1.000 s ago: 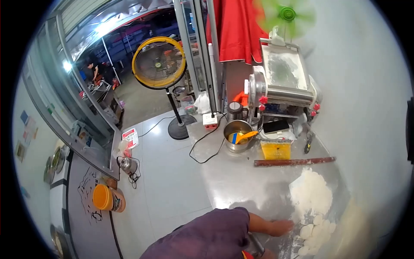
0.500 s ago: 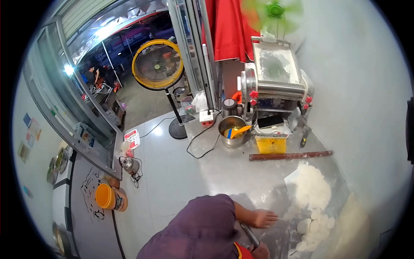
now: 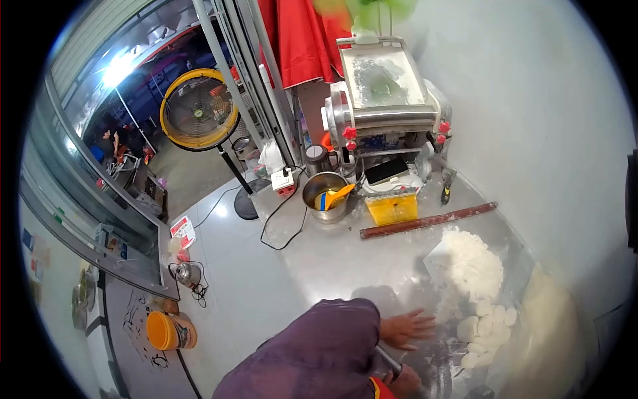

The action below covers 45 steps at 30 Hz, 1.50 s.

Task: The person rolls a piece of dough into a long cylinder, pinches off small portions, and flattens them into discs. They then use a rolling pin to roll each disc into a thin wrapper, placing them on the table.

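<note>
My left hand reaches out from a purple sleeve, palm down, with its fingers spread over the floury steel worktop. Below it, at the bottom edge, my right hand is closed at the end of a grey metal bar-like tool; its kind is hard to make out, and part of it is hidden by the sleeve. Right of my hands lies a cluster of flat white dough rounds, dusted with flour. Behind them spreads a heap of flour.
A brown wooden stick lies before a yellow box and a dough-rolling machine. Left of these stands a steel pot with an orange-handled brush. A standing fan and an orange bucket are farther left.
The view has shifted, so the background sits farther left. My left hand's fingers are spread wider. My right hand still grips the metal tool, and the dough rounds lie as before.
</note>
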{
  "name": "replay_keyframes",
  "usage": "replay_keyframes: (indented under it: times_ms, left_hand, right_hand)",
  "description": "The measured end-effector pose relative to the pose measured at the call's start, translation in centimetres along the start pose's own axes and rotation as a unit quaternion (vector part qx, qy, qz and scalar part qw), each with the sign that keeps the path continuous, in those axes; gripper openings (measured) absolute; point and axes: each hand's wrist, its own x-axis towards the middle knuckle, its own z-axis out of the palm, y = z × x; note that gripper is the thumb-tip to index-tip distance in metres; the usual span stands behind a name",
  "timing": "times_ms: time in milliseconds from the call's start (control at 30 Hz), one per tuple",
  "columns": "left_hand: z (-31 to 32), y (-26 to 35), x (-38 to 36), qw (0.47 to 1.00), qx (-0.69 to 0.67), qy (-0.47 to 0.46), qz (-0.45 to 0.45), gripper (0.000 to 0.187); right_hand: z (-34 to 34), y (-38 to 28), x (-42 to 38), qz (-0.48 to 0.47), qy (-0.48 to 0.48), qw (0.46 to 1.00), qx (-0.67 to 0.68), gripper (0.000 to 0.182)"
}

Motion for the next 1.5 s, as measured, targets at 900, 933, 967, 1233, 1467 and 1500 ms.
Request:
replay_keyframes:
  times_ms: [900, 933, 967, 1233, 1467, 1500]
  left_hand:
    - [-6.7, -1.6, -11.1, 0.994, 0.044, -0.05, -0.087, 0.068]
    - [-6.4, -2.1, -9.6, 0.994, 0.051, -0.056, -0.084, 0.069]
    - [-6.0, -2.9, -7.6, 0.993, 0.059, -0.06, -0.077, 0.07]
    - [-3.4, -6.2, 5.9, 0.989, 0.115, -0.063, -0.063, 0.069]
    - [-3.4, -6.8, 5.5, 0.992, 0.121, -0.029, 0.007, 0.073]
    - [-4.2, -6.3, 3.1, 0.993, 0.113, -0.035, 0.018, 0.073]
  right_hand:
    - [2.9, -12.6, 1.1, 0.356, 0.15, 0.922, -0.043, 0.061]
    - [2.6, -11.7, 1.8, 0.361, 0.149, 0.919, -0.063, 0.061]
    - [2.4, -10.3, 2.9, 0.365, 0.153, 0.915, -0.083, 0.06]
    - [-1.0, 0.1, 10.3, 0.401, 0.166, 0.886, -0.163, 0.062]
    - [-1.2, -1.1, 9.8, 0.371, 0.177, 0.899, -0.15, 0.064]
    - [-0.2, -3.1, 8.4, 0.371, 0.16, 0.906, -0.128, 0.065]
